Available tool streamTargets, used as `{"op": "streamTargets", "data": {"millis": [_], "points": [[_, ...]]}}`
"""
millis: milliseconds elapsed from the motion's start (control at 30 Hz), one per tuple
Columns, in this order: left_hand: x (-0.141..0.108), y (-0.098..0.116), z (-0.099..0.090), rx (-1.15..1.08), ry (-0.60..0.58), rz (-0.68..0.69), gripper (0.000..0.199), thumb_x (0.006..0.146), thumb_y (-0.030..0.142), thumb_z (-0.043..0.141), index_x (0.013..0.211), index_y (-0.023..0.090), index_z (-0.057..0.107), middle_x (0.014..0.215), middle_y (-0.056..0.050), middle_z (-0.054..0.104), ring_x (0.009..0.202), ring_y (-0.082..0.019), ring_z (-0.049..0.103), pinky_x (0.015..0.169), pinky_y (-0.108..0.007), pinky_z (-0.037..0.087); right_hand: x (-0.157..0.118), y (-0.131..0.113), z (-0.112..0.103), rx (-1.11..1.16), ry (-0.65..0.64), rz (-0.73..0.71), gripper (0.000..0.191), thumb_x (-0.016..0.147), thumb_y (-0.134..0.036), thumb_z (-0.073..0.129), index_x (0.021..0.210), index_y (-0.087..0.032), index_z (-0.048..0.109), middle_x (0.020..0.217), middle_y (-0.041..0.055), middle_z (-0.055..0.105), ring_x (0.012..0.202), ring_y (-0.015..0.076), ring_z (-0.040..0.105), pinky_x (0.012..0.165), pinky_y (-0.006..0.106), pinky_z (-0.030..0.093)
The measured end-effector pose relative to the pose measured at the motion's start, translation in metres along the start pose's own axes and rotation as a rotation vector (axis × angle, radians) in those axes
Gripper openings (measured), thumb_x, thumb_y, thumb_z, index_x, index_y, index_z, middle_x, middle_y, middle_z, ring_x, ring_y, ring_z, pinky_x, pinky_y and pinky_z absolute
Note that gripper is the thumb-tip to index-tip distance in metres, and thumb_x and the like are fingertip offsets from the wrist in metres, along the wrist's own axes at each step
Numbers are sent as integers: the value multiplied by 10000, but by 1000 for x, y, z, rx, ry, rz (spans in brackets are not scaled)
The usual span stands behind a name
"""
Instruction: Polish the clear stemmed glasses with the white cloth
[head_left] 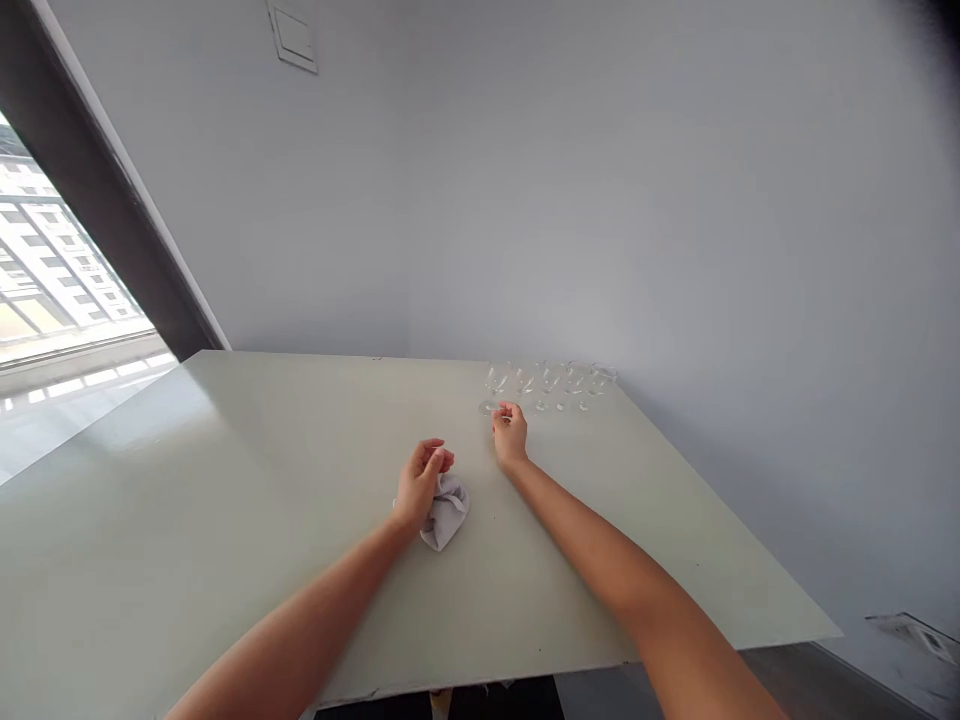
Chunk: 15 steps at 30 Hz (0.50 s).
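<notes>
Several clear stemmed glasses stand in a row near the back right edge of the pale table [300, 450]. My right hand [511, 428] is at the foot of the leftmost glass [496, 379], with its fingers curled near the base; whether they grip it is hard to make out. My left hand [424, 478] rests nearer to me, left of the middle, its fingers curved and apart with nothing between them. Beside and partly beneath that hand lies a crumpled light grey cloth [448, 512].
A grey wall [570, 200] rises behind and to the right of the table. The window [60, 260] is at the far left, with a dark frame. A socket plate [919, 637] shows low at the right.
</notes>
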<state>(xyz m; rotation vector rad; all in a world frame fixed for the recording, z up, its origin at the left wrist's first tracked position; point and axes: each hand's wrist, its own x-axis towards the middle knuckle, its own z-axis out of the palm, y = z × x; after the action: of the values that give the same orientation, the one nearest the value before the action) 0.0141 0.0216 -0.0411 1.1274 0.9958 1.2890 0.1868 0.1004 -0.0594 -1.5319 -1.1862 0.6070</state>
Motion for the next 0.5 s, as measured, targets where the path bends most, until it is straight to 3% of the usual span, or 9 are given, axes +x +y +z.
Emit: {"op": "streamTargets", "data": {"millis": [133, 233, 333, 433, 500], "points": [[8, -1, -4, -213, 117, -62, 286, 771, 440, 515, 920, 196, 519, 826, -19, 579, 781, -123, 560, 792, -305, 449, -52, -15, -12, -11, -309, -54, 218, 772, -338, 471, 852, -186, 605, 762, 28, 600, 580, 129, 518, 561, 263, 421], [8, 1, -6, -174, 103, -32, 304, 772, 462, 498, 933, 204, 514, 888, -28, 577, 841, -137, 561, 808, -319, 448, -81, -23, -17, -185, -603, -262, 161, 676, -199, 574, 829, -193, 624, 868, 41, 607, 770, 165, 534, 702, 284, 411], [4, 11, -10, 109, -103, 81, 327, 762, 468, 503, 972, 219, 533, 1003, -46, 579, 973, -172, 531, 851, -320, 422, -95, -26, -19, -302, -645, -373, 168, 645, -146, 568, 808, -181, 595, 913, 52, 578, 864, 193, 494, 741, 301, 381], [-1, 26, -13, 536, -417, 172, 390, 669, 416, 626, 1012, 237, 571, 1068, -48, 581, 1029, -211, 503, 874, -320, 395, -96, -26, -24, -96, -607, -223, 94, 704, -187, 506, 796, -190, 520, 777, 7, 544, 734, 155, 489, 646, 269, 380], [-3, 34, -13, 727, -486, 182, 372, 674, 369, 619, 1025, 254, 580, 1045, -30, 595, 966, -204, 524, 822, -308, 408, -92, -26, -31, 94, -599, -102, 64, 736, -230, 486, 791, -202, 470, 706, -28, 504, 642, 124, 462, 578, 240, 359]]}}
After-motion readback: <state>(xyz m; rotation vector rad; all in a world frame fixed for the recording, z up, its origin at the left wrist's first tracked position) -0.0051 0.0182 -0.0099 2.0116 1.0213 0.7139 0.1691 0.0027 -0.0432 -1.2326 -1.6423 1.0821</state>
